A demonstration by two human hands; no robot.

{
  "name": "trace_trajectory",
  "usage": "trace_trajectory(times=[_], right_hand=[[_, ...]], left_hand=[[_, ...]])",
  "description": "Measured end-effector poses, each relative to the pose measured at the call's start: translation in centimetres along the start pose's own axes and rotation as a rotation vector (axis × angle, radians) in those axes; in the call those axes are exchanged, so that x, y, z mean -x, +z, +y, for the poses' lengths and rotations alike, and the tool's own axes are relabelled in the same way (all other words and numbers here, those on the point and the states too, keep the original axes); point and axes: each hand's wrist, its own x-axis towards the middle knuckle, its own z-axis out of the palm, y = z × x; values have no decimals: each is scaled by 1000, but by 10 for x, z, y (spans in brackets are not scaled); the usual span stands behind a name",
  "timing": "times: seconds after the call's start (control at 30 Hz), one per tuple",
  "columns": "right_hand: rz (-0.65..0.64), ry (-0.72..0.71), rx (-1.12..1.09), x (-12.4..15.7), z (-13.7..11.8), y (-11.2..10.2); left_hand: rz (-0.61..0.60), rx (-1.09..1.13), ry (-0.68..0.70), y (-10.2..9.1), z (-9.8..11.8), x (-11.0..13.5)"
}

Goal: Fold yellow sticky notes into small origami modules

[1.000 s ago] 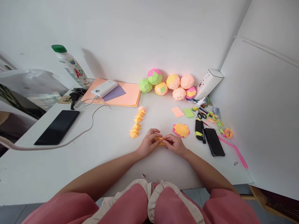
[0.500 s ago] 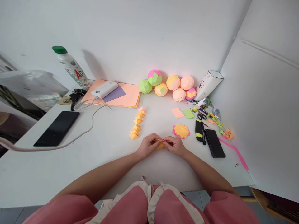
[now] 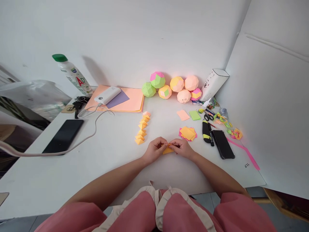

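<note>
An orange piece of paper [image 3: 168, 150] is pinched between both my hands, just above the near part of the table. My left hand [image 3: 155, 150] grips its left side with thumb and fingertips. On the other side, my right hand [image 3: 182, 149] pinches the upper right edge; the fingers hide much of the fold. Left of the hands runs a column of folded orange paper pieces [image 3: 142, 132], with a peach one at its far end. Beyond my right hand lies a stack of orange and pink paper squares [image 3: 188, 133].
Several faceted paper balls [image 3: 157, 80] stand along the wall. Peach sheets [image 3: 135, 103] carry a white power bank [image 3: 107, 95]; its cable crosses a dark phone [image 3: 64, 136]. Right are scissors [image 3: 209, 117], a cutter [image 3: 206, 131], a black phone [image 3: 223, 145] and paper scraps [image 3: 235, 133].
The camera view has shifted slightly. Both hands still pinch the orange paper, and a little more of its lower flat part shows below the fingers.
</note>
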Motion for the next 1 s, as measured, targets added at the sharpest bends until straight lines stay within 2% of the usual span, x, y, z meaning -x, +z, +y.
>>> trace_trajectory(times=[0.67, 1.0], right_hand=[[-3, 105, -129, -2, -5, -1], [38, 20, -47, 0, 5, 0]], left_hand=[[4, -21, 173, -2, -5, -1], [-1, -15, -18, 3, 0, -1]])
